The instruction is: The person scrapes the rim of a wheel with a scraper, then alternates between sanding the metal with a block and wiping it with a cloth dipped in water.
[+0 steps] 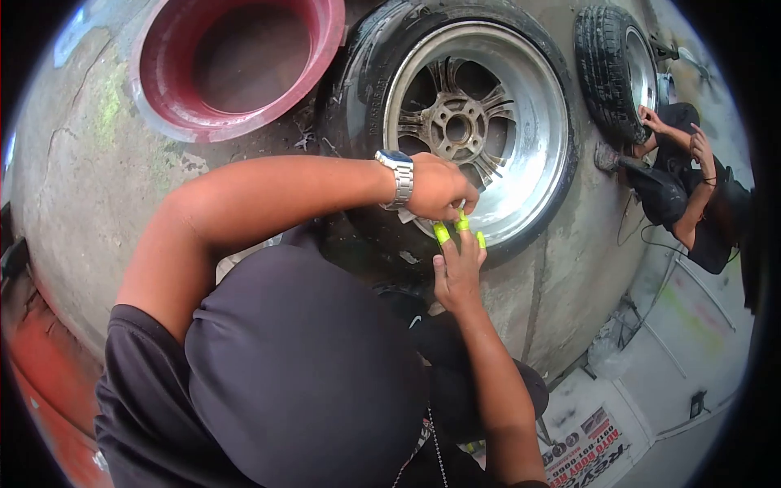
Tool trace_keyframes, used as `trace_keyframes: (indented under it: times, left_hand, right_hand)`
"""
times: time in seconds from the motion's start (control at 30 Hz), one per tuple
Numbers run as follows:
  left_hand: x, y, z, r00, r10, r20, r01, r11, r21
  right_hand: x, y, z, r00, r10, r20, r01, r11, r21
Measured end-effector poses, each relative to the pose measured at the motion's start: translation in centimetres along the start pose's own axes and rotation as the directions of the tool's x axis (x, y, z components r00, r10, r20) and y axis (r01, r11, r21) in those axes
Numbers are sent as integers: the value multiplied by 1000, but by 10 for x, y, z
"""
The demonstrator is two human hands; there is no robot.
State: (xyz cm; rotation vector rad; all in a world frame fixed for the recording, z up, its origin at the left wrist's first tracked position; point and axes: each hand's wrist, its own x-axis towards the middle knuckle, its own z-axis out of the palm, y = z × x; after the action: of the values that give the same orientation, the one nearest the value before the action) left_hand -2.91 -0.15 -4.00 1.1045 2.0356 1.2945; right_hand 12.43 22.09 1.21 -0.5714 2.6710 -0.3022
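Observation:
My right hand (460, 276) is raised in front of the wheel, fingers stretched out and apart. Bright yellow-green finger tape (442, 233) wraps several of its fingertips. My left hand (439, 189), with a metal-band watch (397, 177) at the wrist, reaches across from the left. Its fingers are closed in a pinch on the tape at one right fingertip; the exact contact is partly hidden. Just behind both hands lies a car wheel (533, 142), its tire (358, 106) dark and wet-looking, its rim barrel shiny and its spokes dirty.
A red tub (154, 89) stands at the upper left, beside the tire. On the right, another person (691, 187) sits by a second tire (600, 69), a hand at its rim. A printed sign panel (594, 455) lies lower right. The concrete floor (89, 179) is stained.

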Motion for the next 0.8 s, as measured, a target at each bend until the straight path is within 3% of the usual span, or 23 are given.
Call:
trace_keyframes:
  times: [0.07,0.17,0.27,0.37,0.5,0.57,0.67,0.8]
  left_hand:
    - [-2,2,2,999,-2,-37,2,1000,9]
    - [-8,8,6,987,61,-152,-46,994,99]
    - [-13,14,5,969,85,-233,-54,989,139]
    - [-18,16,1,925,169,-339,-130,982,135]
    - [-18,22,-8,893,262,-366,-215,963,164]
    - [-19,29,-17,849,320,-421,-270,947,176]
    - [-20,38,-33,788,398,-471,-326,917,229]
    - [-22,54,-53,726,505,-467,-362,858,364]
  right_hand:
    - [1,1,3,1000,19,1,-19,999,39]
    - [4,2,10,990,17,-140,-6,997,81]
    - [7,-4,2,977,68,-204,-8,959,284]
    - [9,-9,-21,978,80,-195,13,901,434]
    - [9,-17,-62,983,131,-130,-28,803,595]
    - [8,-18,-73,973,214,-91,-86,695,714]
    - [6,-19,-79,968,250,-25,-48,278,959]
    - [12,-54,-115,969,243,44,-19,-106,994]
